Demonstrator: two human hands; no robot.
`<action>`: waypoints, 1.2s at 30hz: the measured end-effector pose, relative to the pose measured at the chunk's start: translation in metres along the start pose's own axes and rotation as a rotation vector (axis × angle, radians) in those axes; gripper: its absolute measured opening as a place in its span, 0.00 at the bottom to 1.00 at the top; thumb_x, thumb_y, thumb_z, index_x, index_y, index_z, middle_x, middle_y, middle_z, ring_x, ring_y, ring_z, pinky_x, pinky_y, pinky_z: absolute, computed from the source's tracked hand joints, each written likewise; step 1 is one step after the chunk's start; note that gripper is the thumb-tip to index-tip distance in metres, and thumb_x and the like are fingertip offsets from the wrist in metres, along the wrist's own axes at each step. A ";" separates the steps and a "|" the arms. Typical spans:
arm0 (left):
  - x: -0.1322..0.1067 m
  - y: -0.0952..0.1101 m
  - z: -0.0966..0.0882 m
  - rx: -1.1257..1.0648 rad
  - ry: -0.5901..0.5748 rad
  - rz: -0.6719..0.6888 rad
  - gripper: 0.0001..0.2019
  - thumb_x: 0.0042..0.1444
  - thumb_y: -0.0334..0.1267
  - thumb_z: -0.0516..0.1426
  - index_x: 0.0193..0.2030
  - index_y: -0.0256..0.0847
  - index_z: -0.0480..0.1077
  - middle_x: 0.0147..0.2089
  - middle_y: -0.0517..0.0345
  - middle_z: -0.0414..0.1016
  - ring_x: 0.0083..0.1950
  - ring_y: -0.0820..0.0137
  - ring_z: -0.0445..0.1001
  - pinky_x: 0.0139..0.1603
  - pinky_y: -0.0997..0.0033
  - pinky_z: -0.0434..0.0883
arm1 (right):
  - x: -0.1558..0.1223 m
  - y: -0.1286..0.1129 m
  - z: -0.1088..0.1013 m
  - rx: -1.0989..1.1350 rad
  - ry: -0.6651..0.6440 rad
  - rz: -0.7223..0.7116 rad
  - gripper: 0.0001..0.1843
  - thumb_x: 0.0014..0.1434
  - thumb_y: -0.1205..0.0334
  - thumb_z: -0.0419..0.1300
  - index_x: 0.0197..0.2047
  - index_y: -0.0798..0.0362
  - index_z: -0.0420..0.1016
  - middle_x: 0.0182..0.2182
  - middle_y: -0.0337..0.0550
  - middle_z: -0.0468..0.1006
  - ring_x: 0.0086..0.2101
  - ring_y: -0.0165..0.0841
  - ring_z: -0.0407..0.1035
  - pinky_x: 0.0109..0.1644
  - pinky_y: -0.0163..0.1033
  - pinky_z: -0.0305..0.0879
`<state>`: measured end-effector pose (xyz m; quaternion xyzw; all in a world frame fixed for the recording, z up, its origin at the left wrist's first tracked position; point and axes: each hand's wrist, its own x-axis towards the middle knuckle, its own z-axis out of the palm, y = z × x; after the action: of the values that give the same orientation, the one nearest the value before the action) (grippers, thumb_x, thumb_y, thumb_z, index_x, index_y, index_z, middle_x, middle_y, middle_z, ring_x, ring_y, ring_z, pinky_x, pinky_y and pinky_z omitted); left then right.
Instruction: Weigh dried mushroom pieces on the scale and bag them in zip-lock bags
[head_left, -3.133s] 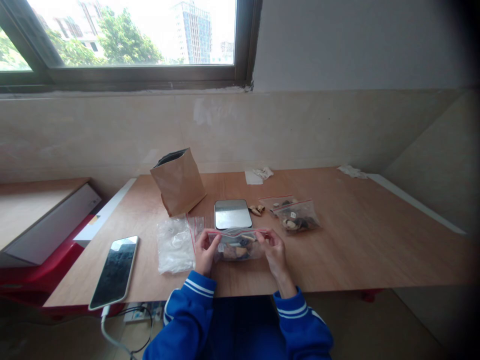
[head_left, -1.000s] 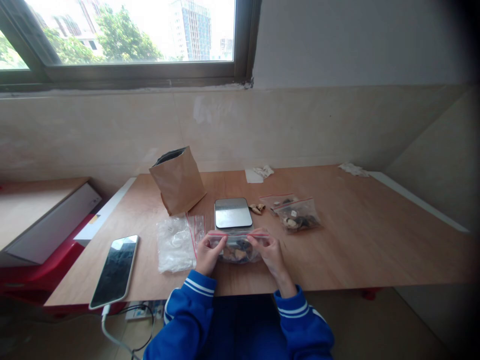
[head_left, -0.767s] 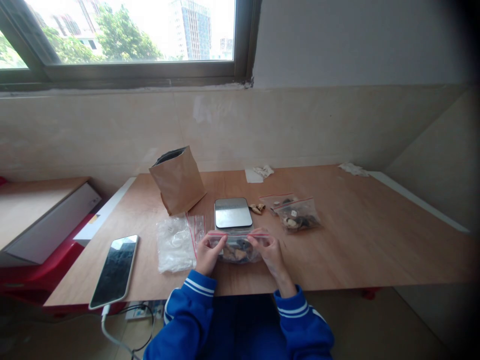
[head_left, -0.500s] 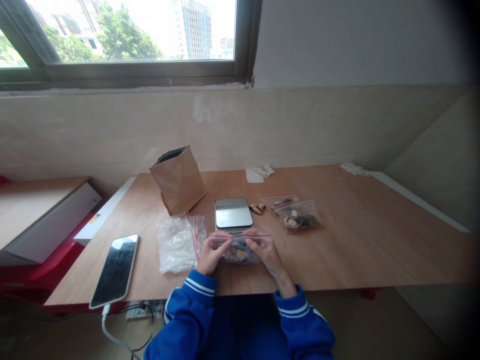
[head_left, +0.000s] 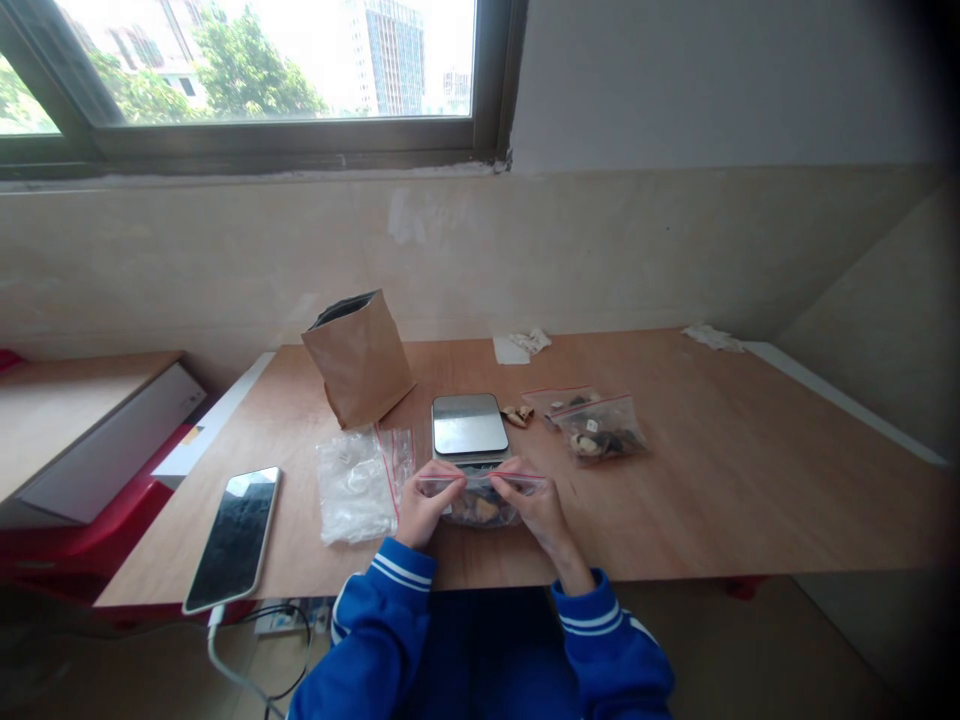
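Between my hands is a clear zip bag [head_left: 484,511] with a red seal line along its top and brownish dried pieces inside. My left hand [head_left: 429,502] pinches the left part of the seal between thumb and fingers. On the right part, my right hand [head_left: 531,500] grips the same edge. Just beyond the bag stands a digital scale [head_left: 470,424] with a bare metal plate. A few loose dried pieces [head_left: 517,415] lie against the scale's right side. Two filled zip bags [head_left: 602,432] overlap farther right. Flat unused zip bags [head_left: 354,492] lie left of my left hand.
An open brown paper bag [head_left: 360,362] stands at the back left. A phone [head_left: 234,540] on a charging cable [head_left: 214,635] lies near the left edge. Crumpled tissue [head_left: 531,341] and another tissue [head_left: 712,338] rest along the back of the wooden table [head_left: 735,470].
Both hands keep their grip on the bag's seal. My thumbs have come slightly closer together, and the middle of the seal looks less straight. The whole view has shifted slightly.
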<state>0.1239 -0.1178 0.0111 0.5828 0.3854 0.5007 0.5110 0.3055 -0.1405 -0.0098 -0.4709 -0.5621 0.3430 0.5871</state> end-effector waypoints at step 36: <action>-0.009 0.020 0.024 0.076 0.117 0.058 0.11 0.51 0.44 0.62 0.30 0.37 0.74 0.32 0.54 0.76 0.35 0.70 0.73 0.37 0.72 0.69 | 0.000 -0.031 0.010 -0.102 0.015 -0.042 0.11 0.56 0.53 0.62 0.30 0.51 0.79 0.28 0.42 0.77 0.35 0.36 0.70 0.43 0.40 0.65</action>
<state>0.1443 -0.1355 0.0300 0.5823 0.4163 0.5336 0.4504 0.2913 -0.1492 0.0187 -0.4909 -0.5843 0.2978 0.5736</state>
